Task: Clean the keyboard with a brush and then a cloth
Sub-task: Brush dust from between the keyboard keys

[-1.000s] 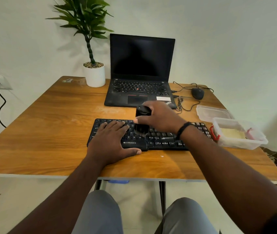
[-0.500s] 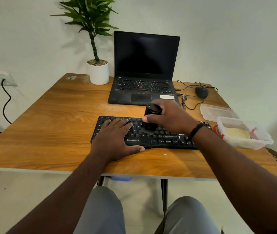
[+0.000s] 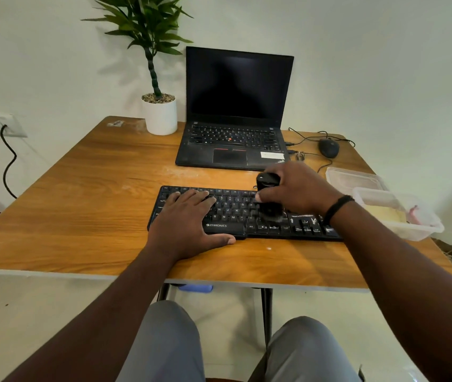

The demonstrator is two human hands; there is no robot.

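Observation:
A black keyboard lies on the wooden table in front of me. My left hand rests flat on its left half, fingers straight, thumb along the front edge. My right hand grips a black brush held upright, its bristles down on the keys right of the middle. White dust specks show on the keys at the right end. A yellowish cloth lies inside a clear plastic container to the right of the keyboard.
A black laptop stands open behind the keyboard, with a potted plant to its left. A wired mouse and its cable lie at the back right. The container's lid sits behind the container.
My right hand has moved the brush to the right across the keys. The left hand has stayed in place on the keyboard.

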